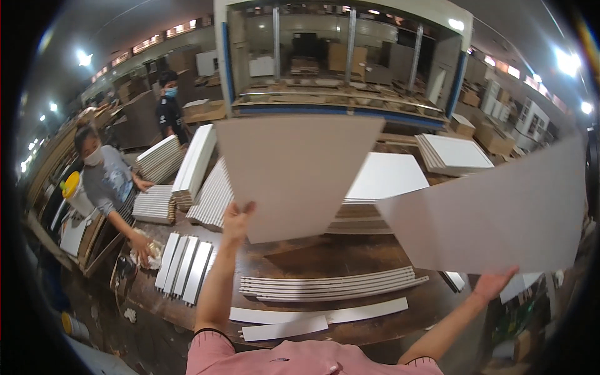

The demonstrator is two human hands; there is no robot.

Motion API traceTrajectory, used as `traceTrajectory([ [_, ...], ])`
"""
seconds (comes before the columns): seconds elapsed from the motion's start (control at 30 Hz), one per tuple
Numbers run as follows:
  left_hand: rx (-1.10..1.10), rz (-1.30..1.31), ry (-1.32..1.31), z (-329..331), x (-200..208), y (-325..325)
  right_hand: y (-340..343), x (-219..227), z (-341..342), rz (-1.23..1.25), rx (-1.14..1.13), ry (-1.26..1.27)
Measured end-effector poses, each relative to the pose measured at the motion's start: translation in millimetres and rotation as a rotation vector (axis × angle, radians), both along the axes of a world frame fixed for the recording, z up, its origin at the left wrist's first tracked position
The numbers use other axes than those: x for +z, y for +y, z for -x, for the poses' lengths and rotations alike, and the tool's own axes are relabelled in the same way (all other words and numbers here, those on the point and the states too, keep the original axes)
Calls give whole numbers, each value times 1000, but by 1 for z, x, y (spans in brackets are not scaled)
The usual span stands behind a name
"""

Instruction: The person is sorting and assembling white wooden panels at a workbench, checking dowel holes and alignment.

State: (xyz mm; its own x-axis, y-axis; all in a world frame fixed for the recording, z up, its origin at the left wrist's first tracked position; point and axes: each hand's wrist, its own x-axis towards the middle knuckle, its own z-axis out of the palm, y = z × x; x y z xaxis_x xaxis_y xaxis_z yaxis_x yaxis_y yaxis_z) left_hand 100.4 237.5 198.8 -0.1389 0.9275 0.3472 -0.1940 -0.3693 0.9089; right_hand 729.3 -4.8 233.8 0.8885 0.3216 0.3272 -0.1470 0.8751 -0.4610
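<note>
My left hand (237, 223) grips the lower left edge of a flat, light-coloured rectangular panel (297, 178), which stands tilted over the workbench (369, 253). To the right, my right hand (497, 284) holds a second panel (494, 212) by its lower edge, raised above the bench's right side. The two panels are apart. Below them lie a bundle of thin white slats (328, 284) and some white strips (369, 310) near the front edge. Some fingers of both hands are hidden behind the panels.
White boards (390, 175) and framed panels (453, 153) are stacked at the back. Stacked slats (209, 197) and several short white rails (184, 269) lie on the left. A masked co-worker (109, 175) wipes there with a cloth (147, 255); another person (170, 112) stands behind. A large frame (340, 112) rises beyond.
</note>
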Motion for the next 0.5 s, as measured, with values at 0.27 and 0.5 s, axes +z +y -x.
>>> traceTrajectory([
  [0.27,-48,-84,-422,-66,73,27,-210,-82,-5,60,-323,385],
  [0.5,-195,402,-501,-153,-42,126,-312,-217,38,327,-638,770],
])
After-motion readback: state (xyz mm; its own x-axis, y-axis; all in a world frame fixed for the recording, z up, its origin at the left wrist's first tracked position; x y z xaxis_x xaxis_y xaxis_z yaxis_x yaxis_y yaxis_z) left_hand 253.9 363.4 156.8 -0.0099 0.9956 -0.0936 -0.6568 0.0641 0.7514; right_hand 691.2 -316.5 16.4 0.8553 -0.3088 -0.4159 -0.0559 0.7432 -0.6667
